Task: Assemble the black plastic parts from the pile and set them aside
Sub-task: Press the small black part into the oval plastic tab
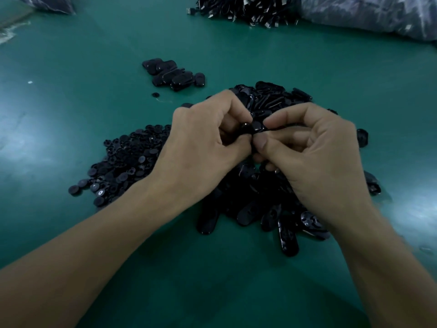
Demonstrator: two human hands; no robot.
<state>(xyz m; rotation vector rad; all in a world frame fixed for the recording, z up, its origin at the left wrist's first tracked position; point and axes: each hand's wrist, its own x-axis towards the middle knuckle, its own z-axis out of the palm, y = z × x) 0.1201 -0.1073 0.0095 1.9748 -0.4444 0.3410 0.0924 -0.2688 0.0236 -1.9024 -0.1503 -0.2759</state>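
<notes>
Small black plastic part [256, 127] is pinched by left grip [205, 140] and right grip [314, 150] over the black parts pile [260, 204] on the green worktop [71, 91].

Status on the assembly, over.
Left hand and right hand both pinching one black part above the pile. Small group set aside beyond. Nothing blocking.

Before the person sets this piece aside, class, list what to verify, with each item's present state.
1. Grip: left hand and right hand both pinch the small black plastic part: ok.
2. Joint fully snapped together: cannot tell, the fingers hide it.
3. Destination: cluster of black oval pieces lies beyond the hands on the green table: ok.
4. Stock: heap of small round black discs present: ok.
5. Stock: heap of long black oval shells present: ok.
</notes>
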